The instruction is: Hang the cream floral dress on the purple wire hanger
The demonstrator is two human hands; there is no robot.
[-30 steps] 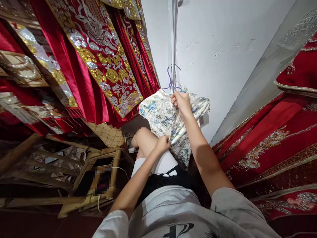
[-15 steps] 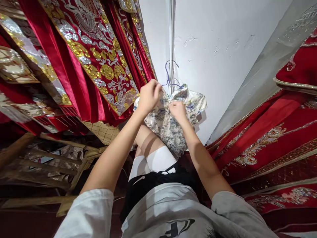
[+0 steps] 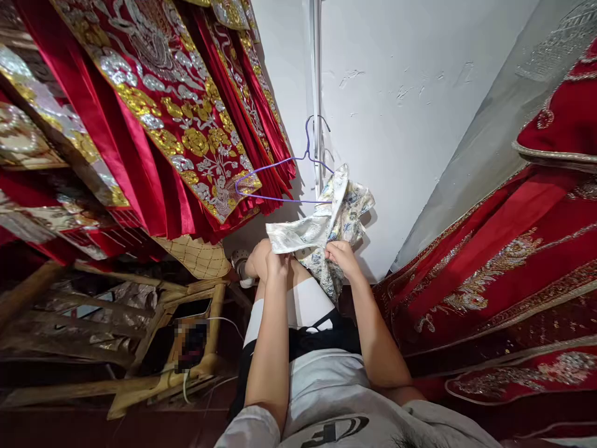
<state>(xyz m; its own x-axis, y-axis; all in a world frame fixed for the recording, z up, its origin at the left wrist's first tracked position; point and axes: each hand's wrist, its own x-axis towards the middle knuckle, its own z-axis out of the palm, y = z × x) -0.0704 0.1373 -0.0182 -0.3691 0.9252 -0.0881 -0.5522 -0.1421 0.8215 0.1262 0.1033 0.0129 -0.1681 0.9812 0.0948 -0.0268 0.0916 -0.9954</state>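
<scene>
A purple hanger (image 3: pixel 275 163) hangs against the white wall, its left arm bare. From its right arm hangs a floral shirt (image 3: pixel 354 205), with its left half pulled off the hanger and turned so the pale inner side shows. My left hand (image 3: pixel 277 258) is closed on the free edge of the shirt, low and to the left, in front of my knee. Further right, my right hand (image 3: pixel 340 256) is closed on the shirt's front edge, below the hanger. The fingertips of both hands are partly hidden by cloth.
Red embroidered garments with gold and silver (image 3: pixel 196 137) hang at the left. More red beaded garments (image 3: pixel 471 280) fill the right side. A wooden chair (image 3: pixel 212 336) with a cable and a blurred item stands at lower left. A metal pole (image 3: pixel 318 81) runs down the wall.
The shirt's left half has come off the hanger, baring its left arm. My left hand has moved down with the cloth; my right hand is lower too.
</scene>
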